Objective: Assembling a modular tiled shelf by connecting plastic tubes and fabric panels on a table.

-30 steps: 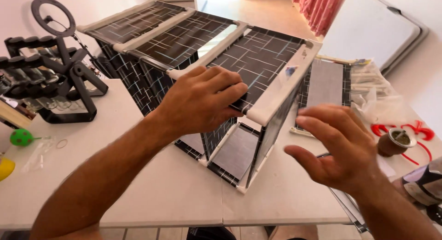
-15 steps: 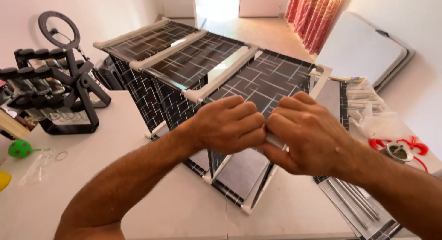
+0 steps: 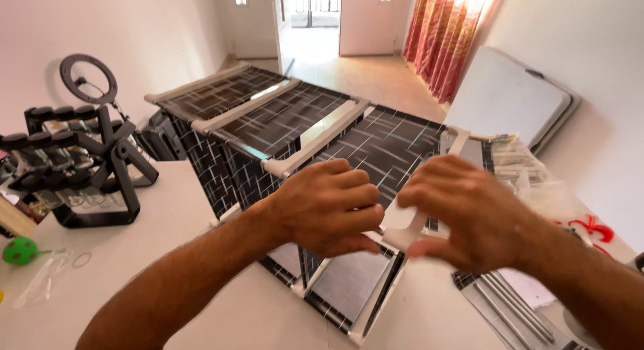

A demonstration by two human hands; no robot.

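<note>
— Both hands on it: left hand [image 3: 329, 206] and right hand [image 3: 469, 219], fingers curled, pinching the white connector [image 3: 402, 222] at the cabinet's [image 3: 376, 145] near corner.

— Room?

— White floor [image 3: 168, 256] left; steel rods [image 3: 516, 310] crowd the right.

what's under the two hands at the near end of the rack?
The left hand and right hand grip a white frame bar of the black patterned rack. The bar's joint is covered by the fingers.
</note>
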